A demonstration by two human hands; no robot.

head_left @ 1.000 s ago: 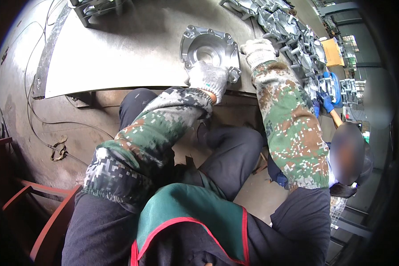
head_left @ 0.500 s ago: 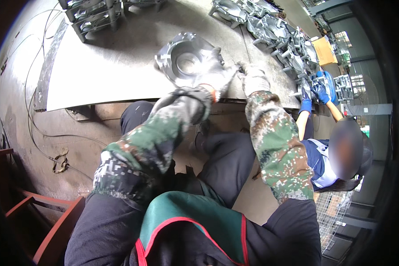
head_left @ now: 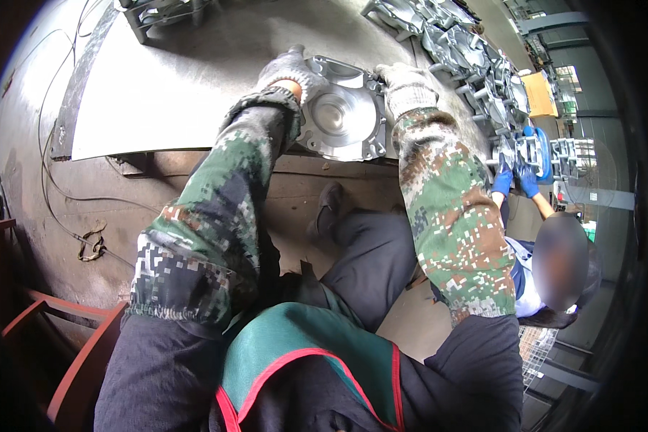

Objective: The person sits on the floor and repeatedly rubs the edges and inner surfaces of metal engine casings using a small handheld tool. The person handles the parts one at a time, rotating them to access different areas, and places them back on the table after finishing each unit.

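Currently, my left hand (head_left: 286,70) and right hand (head_left: 408,85) flank a round-bored metal casting (head_left: 338,119).
In the head view, it lies at the near edge of the tabletop (head_left: 158,93). My fingertips are mostly hidden; I can't tell whether they're clenched. Uneven support could tip it over that edge. No lettering on it is readable.

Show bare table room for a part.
Widest: the table between its left edge, the left hand and the top-left stack. Smaller: beyond the metal part, between that stack and the pile at right. Crowded: from the metal part past the right hand to that pile.
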